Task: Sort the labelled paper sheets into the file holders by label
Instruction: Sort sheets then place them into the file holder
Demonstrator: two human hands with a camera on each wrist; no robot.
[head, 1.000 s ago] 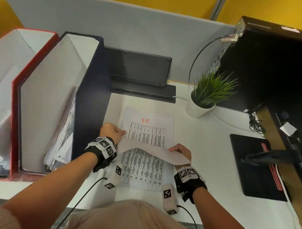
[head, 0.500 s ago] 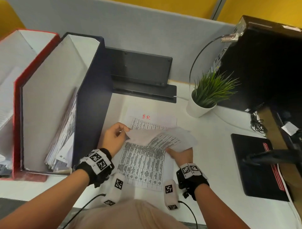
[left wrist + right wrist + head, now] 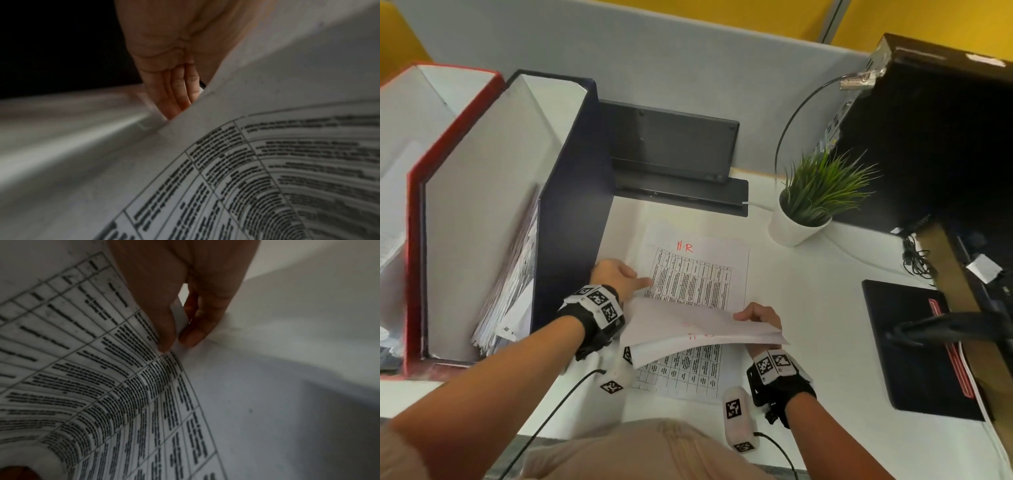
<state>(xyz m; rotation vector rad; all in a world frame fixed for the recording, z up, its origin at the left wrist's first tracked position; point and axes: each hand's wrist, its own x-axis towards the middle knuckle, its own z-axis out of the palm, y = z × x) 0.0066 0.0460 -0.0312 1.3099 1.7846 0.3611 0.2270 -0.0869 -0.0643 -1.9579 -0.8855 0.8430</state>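
Observation:
A printed table sheet marked "H.R" in red (image 3: pixel 698 274) lies flat on the white desk (image 3: pixel 808 291). Over its near half another sheet (image 3: pixel 698 329) is lifted and bent back toward me, blank side up, with red writing showing through. My right hand (image 3: pixel 756 317) pinches this sheet's right edge between thumb and fingers (image 3: pixel 176 344). My left hand (image 3: pixel 619 274) lies at the flat sheet's left edge with straight fingers (image 3: pixel 174 97), their tips hidden behind the curved paper (image 3: pixel 267 162). A dark blue file holder (image 3: pixel 571 205) with papers (image 3: pixel 510 284) stands left, a red holder (image 3: pixel 414 205) beyond it.
A white pot with a green plant (image 3: pixel 801 226) stands at the back right of the sheets. A black laptop on a stand (image 3: pixel 671 150) sits against the partition. A black computer case (image 3: pixel 928 137), cables (image 3: pixel 914 257) and a black pad (image 3: pixel 917 342) fill the right side.
Half a second ago both hands held the sheet bunched up, printed side showing. Now it has swung back toward me, uncovering more of the H.R sheet, and my left hand has let go.

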